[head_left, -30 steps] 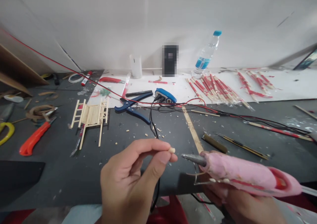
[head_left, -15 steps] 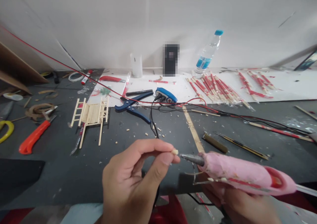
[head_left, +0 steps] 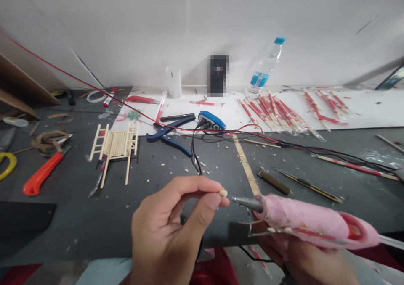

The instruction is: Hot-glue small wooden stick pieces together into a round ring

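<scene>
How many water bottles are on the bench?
1: a clear water bottle with a blue cap stands at the back by the wall, behind the red-wrapped chopsticks. None seems hidden.

Blue cutters (head_left: 169,135) beside stick ladder frame (head_left: 115,145); orange knife (head_left: 41,173) left; water bottle (head_left: 264,66) by wall.

Left hand (head_left: 172,230) pinching a small wood bit (head_left: 223,192) just beside the nozzle of a pink glue gun (head_left: 312,224), gripped by right hand (head_left: 299,262), above dark table (head_left: 94,222).
</scene>
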{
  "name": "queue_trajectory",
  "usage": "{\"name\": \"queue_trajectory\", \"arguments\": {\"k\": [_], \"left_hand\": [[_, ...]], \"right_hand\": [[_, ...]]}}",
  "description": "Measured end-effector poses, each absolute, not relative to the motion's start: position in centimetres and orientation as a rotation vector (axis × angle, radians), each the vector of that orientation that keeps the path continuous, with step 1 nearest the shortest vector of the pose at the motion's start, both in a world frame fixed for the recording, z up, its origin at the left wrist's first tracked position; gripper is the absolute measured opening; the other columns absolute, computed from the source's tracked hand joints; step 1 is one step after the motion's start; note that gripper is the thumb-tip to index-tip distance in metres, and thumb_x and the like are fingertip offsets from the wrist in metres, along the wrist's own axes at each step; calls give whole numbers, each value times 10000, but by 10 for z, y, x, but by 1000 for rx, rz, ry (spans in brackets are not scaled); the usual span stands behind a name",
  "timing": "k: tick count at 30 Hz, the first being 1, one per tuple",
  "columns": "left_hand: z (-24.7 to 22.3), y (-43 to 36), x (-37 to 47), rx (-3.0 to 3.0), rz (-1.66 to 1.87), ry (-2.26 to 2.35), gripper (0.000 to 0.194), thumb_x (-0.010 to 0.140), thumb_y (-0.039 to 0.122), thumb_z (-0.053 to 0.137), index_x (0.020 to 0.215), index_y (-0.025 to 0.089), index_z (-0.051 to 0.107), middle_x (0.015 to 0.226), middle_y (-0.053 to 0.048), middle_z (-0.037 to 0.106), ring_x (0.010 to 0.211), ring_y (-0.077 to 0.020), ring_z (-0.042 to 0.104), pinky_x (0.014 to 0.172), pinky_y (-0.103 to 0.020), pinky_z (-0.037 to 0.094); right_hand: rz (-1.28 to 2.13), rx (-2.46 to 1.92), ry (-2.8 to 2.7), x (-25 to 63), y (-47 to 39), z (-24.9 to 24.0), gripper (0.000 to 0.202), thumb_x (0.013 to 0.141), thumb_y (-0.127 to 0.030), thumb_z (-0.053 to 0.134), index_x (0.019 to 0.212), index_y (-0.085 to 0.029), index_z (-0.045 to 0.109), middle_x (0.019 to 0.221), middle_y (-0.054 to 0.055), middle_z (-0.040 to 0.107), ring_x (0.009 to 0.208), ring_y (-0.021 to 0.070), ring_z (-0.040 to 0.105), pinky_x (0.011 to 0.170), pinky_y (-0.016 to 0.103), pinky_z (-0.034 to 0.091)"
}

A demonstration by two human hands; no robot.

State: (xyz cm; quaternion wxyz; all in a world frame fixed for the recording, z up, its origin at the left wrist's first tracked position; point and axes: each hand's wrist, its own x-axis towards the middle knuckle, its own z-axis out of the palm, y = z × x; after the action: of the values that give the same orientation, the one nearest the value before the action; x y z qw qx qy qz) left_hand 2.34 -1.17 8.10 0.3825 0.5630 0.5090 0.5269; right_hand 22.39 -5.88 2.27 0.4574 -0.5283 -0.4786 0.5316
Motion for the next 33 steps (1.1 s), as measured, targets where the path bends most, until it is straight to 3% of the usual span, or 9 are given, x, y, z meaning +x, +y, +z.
{"name": "queue_trajectory", "arguments": {"k": [8, 13, 16, 22, 27, 33], "left_hand": [[80, -12, 23, 1455, 1328, 1315, 218, 870, 174, 788, 854, 389, 817, 772, 153, 832, 664, -40, 782, 702, -37, 577], [78, -12, 22, 1458, 1318, 1300, 179, 908, 202, 769, 890, 376, 804, 750, 137, 823, 691, -55, 788, 726, -62, 594], [77, -12, 21, 1457, 1321, 1297, 165, 916, 217, 774, 906, 379, 800, 753, 139, 825, 694, -53, 790, 717, -58, 592], [78, -12, 20, 1500, 1328, 1334, 189, 895, 207, 785, 882, 395, 806, 768, 155, 830, 668, -46, 787, 701, -46, 586], [79, -12, 22, 1499, 1348, 1365, 217, 866, 189, 799, 853, 404, 820, 788, 165, 836, 653, -40, 784, 689, -35, 581], [81, -13, 23, 1530, 1347, 1403, 238, 843, 160, 801, 828, 396, 824, 773, 164, 832, 648, -42, 785, 678, -26, 573]], "right_hand": [[1323, -1265, -1115, 221, -60, 30, 589, 905, -667, 698, 597, -238, 438, 570, -41, 331, 533, 136, 303, 444, 273, 302], [1371, -1278, -863, 218, -61, 40, 492, 795, -648, 829, 738, -215, 602, 627, -44, 431, 550, 111, 300, 492, 262, 280], [1388, -1268, -812, 219, -61, 41, 514, 743, -664, 869, 764, -213, 625, 626, -53, 424, 552, 102, 266, 488, 255, 250], [1346, -1186, -1153, 227, -54, 32, 481, 897, -676, 704, 730, -237, 601, 599, -32, 435, 494, 127, 349, 426, 267, 318], [1334, -1181, -1209, 228, -52, 26, 508, 892, -695, 685, 705, -245, 539, 592, -30, 443, 472, 123, 334, 410, 268, 283], [1337, -1166, -1271, 230, -50, 24, 508, 904, -705, 642, 715, -238, 582, 556, -32, 410, 473, 131, 345, 422, 272, 297]]}}
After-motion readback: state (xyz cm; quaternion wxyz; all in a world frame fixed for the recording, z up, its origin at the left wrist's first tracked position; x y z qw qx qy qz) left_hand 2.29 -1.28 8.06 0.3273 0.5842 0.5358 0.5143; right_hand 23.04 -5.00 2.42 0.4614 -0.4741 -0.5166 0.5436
